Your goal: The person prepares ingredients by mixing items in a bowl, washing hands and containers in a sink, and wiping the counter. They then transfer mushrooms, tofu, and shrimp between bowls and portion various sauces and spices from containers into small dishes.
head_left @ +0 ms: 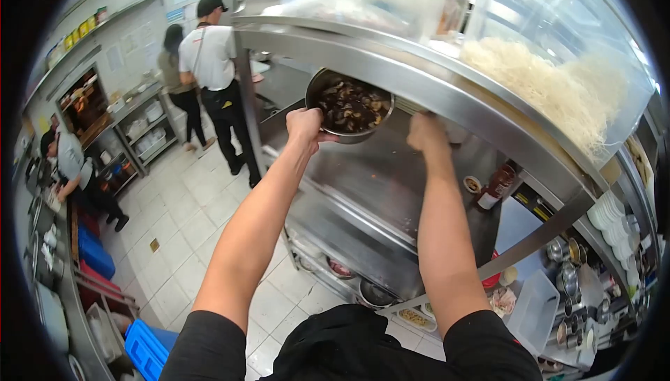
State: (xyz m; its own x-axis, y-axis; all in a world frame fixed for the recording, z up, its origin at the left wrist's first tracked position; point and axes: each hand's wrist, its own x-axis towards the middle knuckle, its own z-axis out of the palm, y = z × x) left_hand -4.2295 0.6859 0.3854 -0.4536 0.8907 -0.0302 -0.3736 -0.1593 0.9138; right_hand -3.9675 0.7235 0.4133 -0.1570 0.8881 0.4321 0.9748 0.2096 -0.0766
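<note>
My left hand [307,124] is closed on the near left rim of a round metal bowl [350,138], with the thumb side at the rim and fingers underneath. Dark brown and paler chunks of food [352,102] sit in a dark liquid inside it. The bowl is held over a stainless steel counter [363,178], below the front rail of an overhead shelf. My right hand [427,132] reaches in under that rail, to the right of the bowl. Motion blurs it, and its fingers are hidden beyond the knuckles.
The metal shelf rail [419,60] crosses above both hands, carrying a clear bin of pale noodles [544,81]. A dark red bottle [497,187] and a small round dish [472,184] stand at right. Several people stand or work at left.
</note>
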